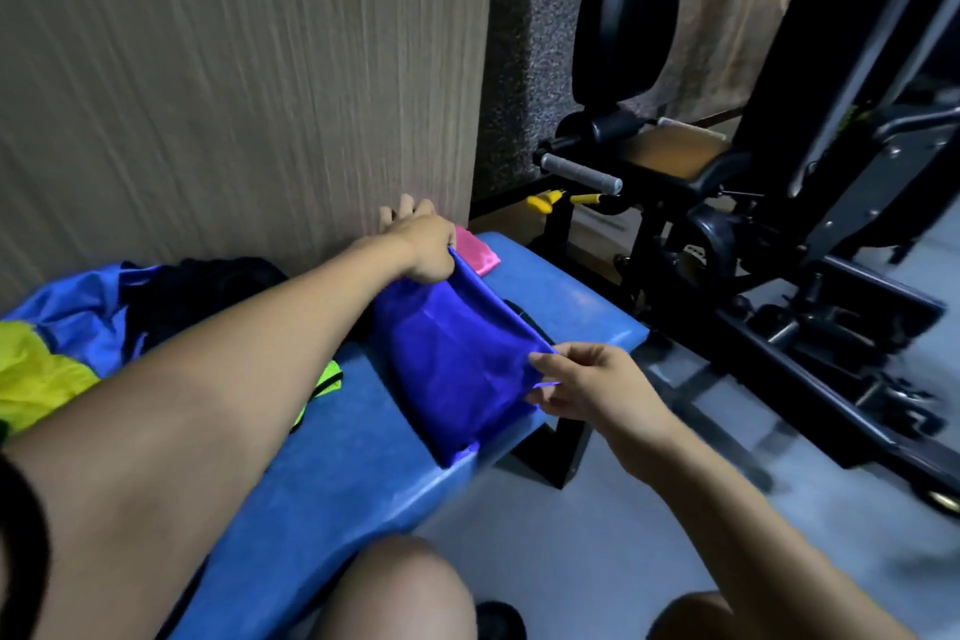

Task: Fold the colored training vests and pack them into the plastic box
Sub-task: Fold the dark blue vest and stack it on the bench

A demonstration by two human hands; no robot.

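— Where's the blue vest [457, 359]?
— Centre frame, on the blue padded bench [332, 473]. The left hand [428, 250] grips its far corner; the right hand [582, 385] pinches the near one.
— The others?
— Heaped at left: yellow vest [36, 374], with a pink vest [478, 252] behind.

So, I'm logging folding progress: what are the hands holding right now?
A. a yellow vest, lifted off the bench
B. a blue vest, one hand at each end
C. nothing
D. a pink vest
B: the left hand grips the far corner of the blue vest and the right hand pinches its near corner, over the bench.
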